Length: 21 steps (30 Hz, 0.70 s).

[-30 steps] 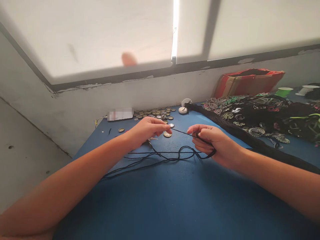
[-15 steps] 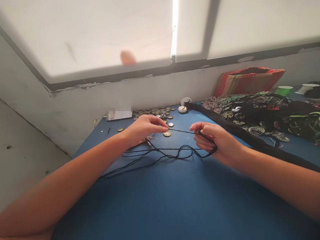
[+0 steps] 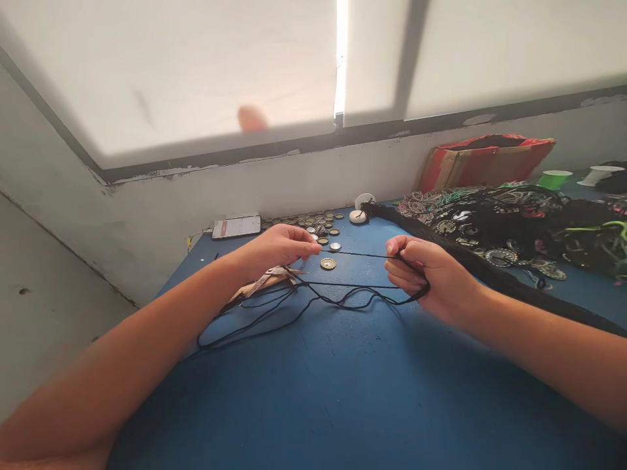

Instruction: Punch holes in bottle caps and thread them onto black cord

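Left hand, grip pinching black cord, right hand, grip wrapped around it

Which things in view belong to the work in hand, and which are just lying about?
In use:
- left hand, pinching black cord
- right hand, gripping the same cord

Apparently just lying about:
- smartphone
- scalloped metal caps
- red-and-brown cardboard box
- green spool
- white spool
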Each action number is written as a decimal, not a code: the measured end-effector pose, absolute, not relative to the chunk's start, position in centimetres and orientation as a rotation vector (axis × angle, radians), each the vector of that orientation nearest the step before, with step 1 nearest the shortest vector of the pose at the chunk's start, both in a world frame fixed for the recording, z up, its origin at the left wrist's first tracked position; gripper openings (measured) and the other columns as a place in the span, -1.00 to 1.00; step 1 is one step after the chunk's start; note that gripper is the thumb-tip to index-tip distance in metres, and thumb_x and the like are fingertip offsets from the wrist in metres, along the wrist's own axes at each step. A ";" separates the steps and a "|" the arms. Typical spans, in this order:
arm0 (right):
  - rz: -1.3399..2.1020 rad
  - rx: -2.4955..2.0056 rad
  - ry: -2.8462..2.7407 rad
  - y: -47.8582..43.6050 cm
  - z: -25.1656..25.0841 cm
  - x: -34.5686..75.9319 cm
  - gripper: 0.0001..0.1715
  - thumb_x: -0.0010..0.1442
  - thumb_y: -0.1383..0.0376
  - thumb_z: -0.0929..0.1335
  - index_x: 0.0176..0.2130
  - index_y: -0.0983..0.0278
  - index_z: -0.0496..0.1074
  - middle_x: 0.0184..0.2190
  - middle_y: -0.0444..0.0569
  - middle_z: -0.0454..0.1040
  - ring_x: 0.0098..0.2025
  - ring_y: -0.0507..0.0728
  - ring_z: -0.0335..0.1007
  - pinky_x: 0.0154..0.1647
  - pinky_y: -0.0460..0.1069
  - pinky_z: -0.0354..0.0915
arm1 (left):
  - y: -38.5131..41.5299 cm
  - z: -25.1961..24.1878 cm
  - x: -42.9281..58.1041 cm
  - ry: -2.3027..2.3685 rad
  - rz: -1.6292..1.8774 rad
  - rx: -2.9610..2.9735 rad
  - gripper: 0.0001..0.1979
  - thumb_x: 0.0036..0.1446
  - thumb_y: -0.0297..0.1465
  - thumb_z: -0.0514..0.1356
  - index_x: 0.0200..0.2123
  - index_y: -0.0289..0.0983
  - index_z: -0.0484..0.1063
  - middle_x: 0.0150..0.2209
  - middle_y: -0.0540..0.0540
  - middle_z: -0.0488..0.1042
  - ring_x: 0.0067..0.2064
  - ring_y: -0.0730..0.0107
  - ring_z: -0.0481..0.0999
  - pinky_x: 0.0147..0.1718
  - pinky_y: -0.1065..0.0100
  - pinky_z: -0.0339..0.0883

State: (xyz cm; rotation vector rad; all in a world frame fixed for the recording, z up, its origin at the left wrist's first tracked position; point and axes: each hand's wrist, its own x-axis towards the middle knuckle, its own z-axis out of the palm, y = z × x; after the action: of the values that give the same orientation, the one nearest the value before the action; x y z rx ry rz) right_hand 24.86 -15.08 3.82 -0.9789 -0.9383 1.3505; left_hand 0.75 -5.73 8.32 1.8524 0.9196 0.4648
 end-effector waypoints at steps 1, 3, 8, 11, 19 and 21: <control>1.337 -0.972 -0.925 -15.0 3.9 25.0 -0.88 -0.10 0.43 0.27 -0.52 0.22 0.35 -0.72 -0.27 -0.14 -0.63 -0.04 -0.33 -0.66 -0.06 -0.29 | -5.6 8.5 0.6 0.936 0.467 1.863 -0.70 -0.02 -0.15 0.31 -0.37 -0.30 0.49 -0.47 0.00 0.32 -0.49 0.55 0.17 -0.53 0.45 -0.01; 1.317 -0.960 -0.902 -14.8 3.9 25.2 -0.88 -0.10 0.43 0.26 -0.53 0.22 0.34 -0.73 -0.26 -0.14 -0.63 -0.03 -0.34 -0.66 -0.06 -0.30 | -5.2 8.8 0.3 0.980 0.466 1.882 -0.69 -0.01 -0.15 0.31 -0.38 -0.29 0.49 -0.49 0.01 0.31 -0.53 0.58 0.13 -0.55 0.45 -0.02; 1.311 -0.952 -0.867 -14.6 3.9 25.8 -0.87 -0.09 0.44 0.26 -0.53 0.22 0.33 -0.72 -0.25 -0.15 -0.63 -0.03 -0.33 -0.67 -0.06 -0.28 | -3.6 9.7 -1.6 1.051 0.401 1.909 -0.67 -0.04 -0.12 0.33 -0.40 -0.29 0.50 -0.53 0.02 0.25 -0.55 0.60 0.09 -0.59 0.46 -0.05; 1.282 -0.934 -0.857 -14.5 3.9 26.0 -0.88 -0.09 0.43 0.26 -0.54 0.21 0.33 -0.71 -0.25 -0.16 -0.63 -0.03 -0.34 -0.67 -0.07 -0.26 | -2.8 10.4 -2.9 1.130 0.375 1.961 -0.65 -0.06 -0.10 0.34 -0.38 -0.29 0.53 -0.52 -0.02 0.32 -0.52 0.56 0.19 -0.58 0.47 0.02; 1.200 -0.857 -0.986 -14.9 6.0 25.7 -0.83 0.03 0.40 0.28 -0.43 0.19 0.45 -0.65 -0.16 0.19 -0.55 0.01 0.14 -0.51 -0.06 0.18 | -6.7 9.1 0.5 0.905 0.284 2.186 -0.46 -0.01 -0.04 0.29 0.03 -0.13 0.47 0.06 -0.11 0.45 0.06 0.21 0.42 0.00 0.29 0.28; 1.157 -0.837 -1.075 -15.7 7.1 25.0 -0.83 0.08 0.38 0.31 -0.37 0.17 0.49 -0.53 -0.12 0.36 -0.43 0.05 0.31 -0.33 -0.01 0.29 | -8.9 7.9 2.4 0.753 0.333 2.161 -0.20 -0.09 -0.06 0.35 0.23 -0.12 0.25 0.22 -0.15 0.30 0.22 0.13 0.27 0.14 0.22 0.18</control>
State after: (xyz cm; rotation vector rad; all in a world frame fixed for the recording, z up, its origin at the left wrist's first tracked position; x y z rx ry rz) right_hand 24.96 -15.70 7.10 -0.8371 -1.0750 1.1570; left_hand 2.36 -8.85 7.87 2.1612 0.7535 0.3334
